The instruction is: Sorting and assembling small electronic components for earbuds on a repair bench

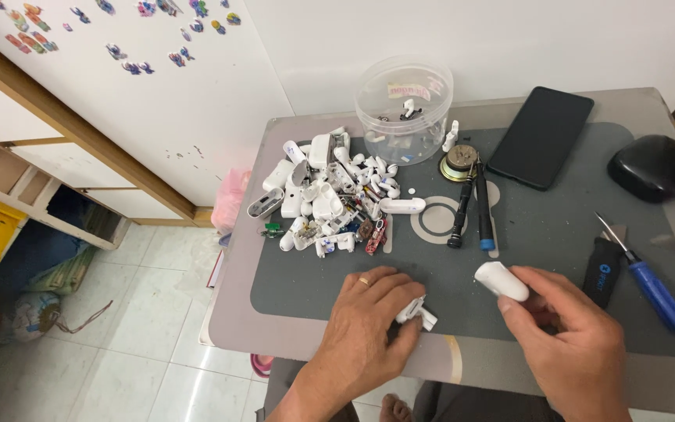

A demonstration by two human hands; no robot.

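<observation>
Hands are working at the tabletop (275, 328) near edge. Left hand (369, 320) is pinching a small white earbud part (417, 312) in narrow fingers, pressing it to the mat (541, 234) for steadiness. Right hand (572, 336) is gripping a white case (501, 281), lifted clear. Parts pile (330, 195) and blue screwdriver (650, 281) are lying within reach.

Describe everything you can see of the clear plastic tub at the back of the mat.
The clear plastic tub is a round, see-through container with no lid visible on it, standing upright at the far edge of the grey work mat. A label sticks to its far wall. Inside lie a few small white earbud parts and dark bits. The pile of white earbud pieces reaches its left side; neither hand touches it.
</observation>
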